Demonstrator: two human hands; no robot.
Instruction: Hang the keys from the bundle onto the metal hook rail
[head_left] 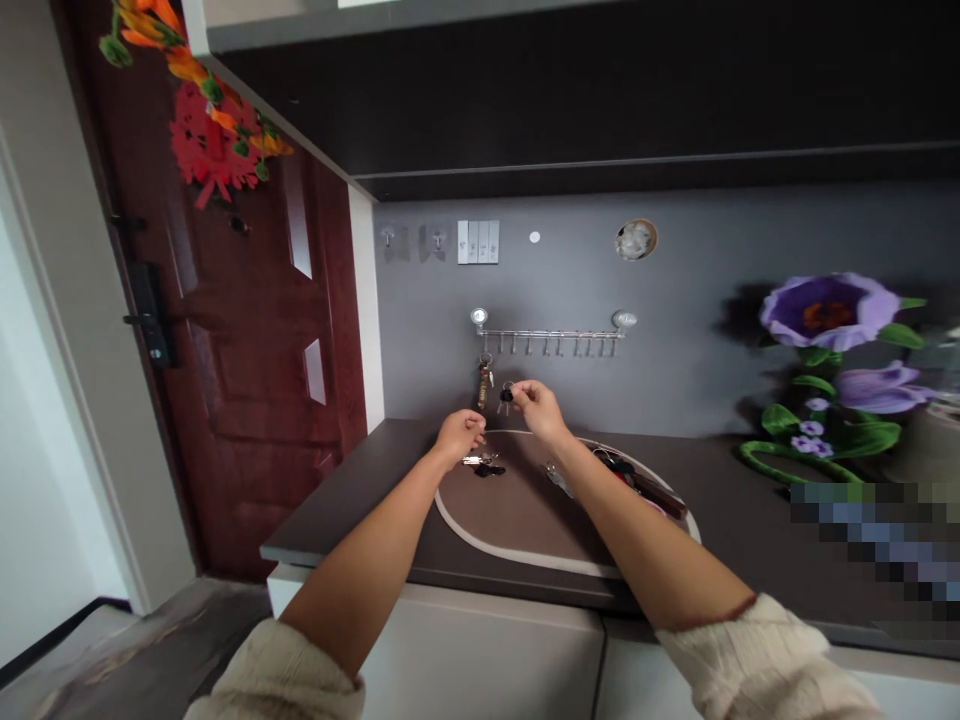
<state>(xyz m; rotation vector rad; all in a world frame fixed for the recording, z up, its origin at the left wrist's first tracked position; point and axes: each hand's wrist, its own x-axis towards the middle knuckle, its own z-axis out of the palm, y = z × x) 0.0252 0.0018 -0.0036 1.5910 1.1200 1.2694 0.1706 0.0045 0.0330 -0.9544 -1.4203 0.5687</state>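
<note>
At the far left stands a glossy **reddish-brown panelled door** (255, 330) with a **black metal lever handle** (150, 315) and a **red paper-cut ornament** (214, 140) tangled with orange and green artificial flowers. Beyond its frame runs a **dark brown, matte countertop** (352, 490), topped by an **oval brown mat with a raised cream rim** (517, 556).

The **left hand** (459, 438) hangs curled directly above a **jumbled bunch of silver and black keys** (484, 463) lying on the mat. Its fingers are drawn together at, or just above, the bunch; whether they have hold of it cannot be told.

Just beyond, a **key bunch with a slim brown fob** (484, 385) hangs from the end hook of a **chrome wall rack with a row of small hooks** (550, 335), fixed to a smooth grey wall. The **right hand** (538, 410) pinches a **small black-headed key** (507, 396) firmly between thumb and forefinger, close beside the hanging fob and below the rack.

Further right, a **small silver object** (559, 480) and a **long dark brown item** (645, 482) lie on the mat. A **purple flower wall decal** (829, 312) with green leaves fills the right of the grey wall.
</note>
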